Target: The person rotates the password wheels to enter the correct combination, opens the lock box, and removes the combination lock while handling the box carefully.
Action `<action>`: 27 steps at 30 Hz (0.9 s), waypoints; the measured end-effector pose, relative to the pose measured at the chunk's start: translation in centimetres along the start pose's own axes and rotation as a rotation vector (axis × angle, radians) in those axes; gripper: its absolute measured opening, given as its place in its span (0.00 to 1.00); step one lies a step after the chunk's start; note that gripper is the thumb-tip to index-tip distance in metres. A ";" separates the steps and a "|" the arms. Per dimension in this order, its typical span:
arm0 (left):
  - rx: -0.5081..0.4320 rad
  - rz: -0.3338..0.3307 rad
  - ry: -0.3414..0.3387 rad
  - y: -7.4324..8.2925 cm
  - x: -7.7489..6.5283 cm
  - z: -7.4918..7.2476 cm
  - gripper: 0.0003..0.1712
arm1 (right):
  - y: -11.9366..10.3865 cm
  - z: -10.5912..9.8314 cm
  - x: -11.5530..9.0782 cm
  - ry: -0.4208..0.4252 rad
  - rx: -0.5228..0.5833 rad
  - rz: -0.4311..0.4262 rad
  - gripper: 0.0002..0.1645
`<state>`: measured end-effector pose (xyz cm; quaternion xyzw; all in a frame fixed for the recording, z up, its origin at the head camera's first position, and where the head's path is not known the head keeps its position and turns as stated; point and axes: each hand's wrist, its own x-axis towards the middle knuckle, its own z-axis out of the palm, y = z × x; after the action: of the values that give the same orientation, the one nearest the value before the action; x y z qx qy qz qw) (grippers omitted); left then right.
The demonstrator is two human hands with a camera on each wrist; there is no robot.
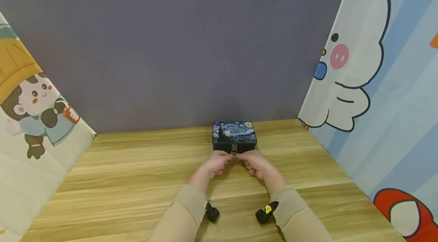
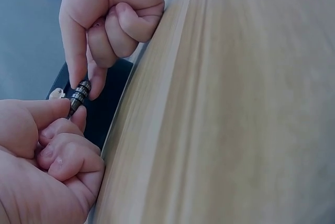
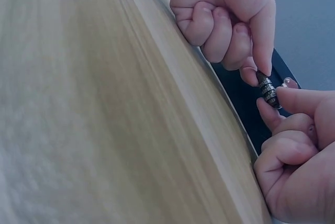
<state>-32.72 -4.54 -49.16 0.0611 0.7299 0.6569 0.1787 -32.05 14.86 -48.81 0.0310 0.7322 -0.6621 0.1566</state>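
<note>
A small dark box (image 1: 234, 133) with a swirling blue night-sky painting on its lid stands closed at the back of the table. At its front clasp (image 1: 234, 146) hangs a small combination padlock (image 1: 234, 153) with ridged number dials, seen close up as a dark cylinder (image 2: 79, 96) in the left wrist view. My left hand (image 1: 216, 162) pinches one end of the padlock between thumb and index finger. The other end is pinched likewise by my right hand (image 1: 256, 162). The remaining fingers of both hands are curled into the palms. The digits are too small to read.
The wood-grain table (image 1: 143, 181) reaches back to a grey panel (image 1: 164, 52) right behind the box. Cartoon-printed cloths (image 1: 362, 151) stand along the left and right sides. Small black devices (image 1: 212, 213) are strapped at both wrists.
</note>
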 end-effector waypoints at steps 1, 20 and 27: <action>0.009 -0.002 0.005 0.0 0.0 0.0 0.15 | 0.0 0.0 0.1 -0.001 0.000 -0.002 0.16; 0.334 0.027 0.118 1.3 -0.1 -2.1 0.19 | 0.0 -0.2 0.2 0.006 0.038 -0.005 0.13; 0.517 0.183 0.139 1.0 0.3 -2.4 0.12 | 0.0 -0.1 0.2 0.010 0.027 -0.007 0.12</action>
<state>-33.93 -6.59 -48.07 0.1251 0.8753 0.4648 0.0467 -32.21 14.91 -48.85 0.0337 0.7241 -0.6723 0.1502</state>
